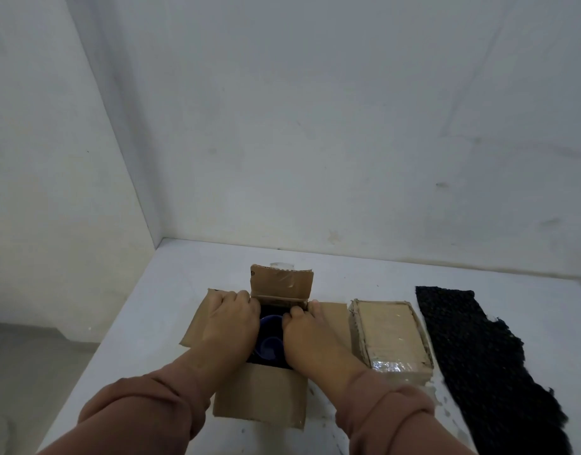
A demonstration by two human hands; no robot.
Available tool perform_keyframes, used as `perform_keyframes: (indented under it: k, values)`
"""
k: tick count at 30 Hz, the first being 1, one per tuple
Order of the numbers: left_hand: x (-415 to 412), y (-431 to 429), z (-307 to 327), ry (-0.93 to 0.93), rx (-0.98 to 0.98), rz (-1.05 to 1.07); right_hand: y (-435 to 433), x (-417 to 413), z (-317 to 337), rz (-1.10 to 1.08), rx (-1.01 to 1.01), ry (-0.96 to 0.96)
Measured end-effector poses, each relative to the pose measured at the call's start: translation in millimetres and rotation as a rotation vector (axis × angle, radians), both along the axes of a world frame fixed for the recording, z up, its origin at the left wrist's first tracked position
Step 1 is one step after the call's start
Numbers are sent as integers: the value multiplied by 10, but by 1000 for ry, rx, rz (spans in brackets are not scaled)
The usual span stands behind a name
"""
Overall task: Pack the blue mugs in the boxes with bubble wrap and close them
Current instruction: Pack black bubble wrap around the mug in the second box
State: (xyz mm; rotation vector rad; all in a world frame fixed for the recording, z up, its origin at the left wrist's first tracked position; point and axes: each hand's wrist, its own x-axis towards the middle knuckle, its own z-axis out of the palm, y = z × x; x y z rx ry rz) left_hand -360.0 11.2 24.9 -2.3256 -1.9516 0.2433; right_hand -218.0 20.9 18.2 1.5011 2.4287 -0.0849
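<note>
We see the open box [259, 399] mouth mostly covered: left hand [231, 316] and right hand [310, 330] curl over its side edges, with a narrow gap between. Far flap [281, 284] stands upright, blocking that side. Closed box [391, 336] just right, black wrap sheet [473, 356] beyond. Worktop [190, 267] free left and far, up to the walls [348, 126].

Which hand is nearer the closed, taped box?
Right. The right hand lies just left of the closed box, over the open box; the left hand is farther left, over that box's left flap.
</note>
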Motion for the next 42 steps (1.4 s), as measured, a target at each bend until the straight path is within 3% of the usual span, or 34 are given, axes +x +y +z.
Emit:
perform_keyframes:
  k: [5, 10, 14, 21, 24, 28, 31, 35, 37, 39, 42]
  values:
    - [-25, -28, 57, 54, 8, -44, 9, -52, 27, -4, -1, -36]
    - [-78, 8, 60, -108, -19, -69, -1, -63, 17, -21, 12, -50]
    - [-149, 71, 84, -3, -188, -90, -9, -65, -16, -22, 21, -25]
    - [-139, 40, 74, 21, -221, -50, -26, -63, 1, -37, 7, 31]
    - [-42, -42, 136, -49, -153, -82, -39, 33, 22, -47, 43, 237]
    - [404, -121, 200, -352, 5, -101, -73, 265, 116, -135, 142, 561]
    - [878, -99, 272, -521, -25, -84, -122, 672, 204, -318, 244, 812]
    - [1605, -148, 316, -780, -106, -199, -272, 1528, 306, -541, 415, 1001]
    - [2014, -238, 326, -891, -192, -232, -335, 2008, 271, -715, 393, 976]
    - [2422, -345, 306, -960, -279, -247, -373, 2492, 105, -875, 244, 813]
    - [2937, -449, 176, -1013, -509, -141, -487, 3014, -250, -870, -25, 494]
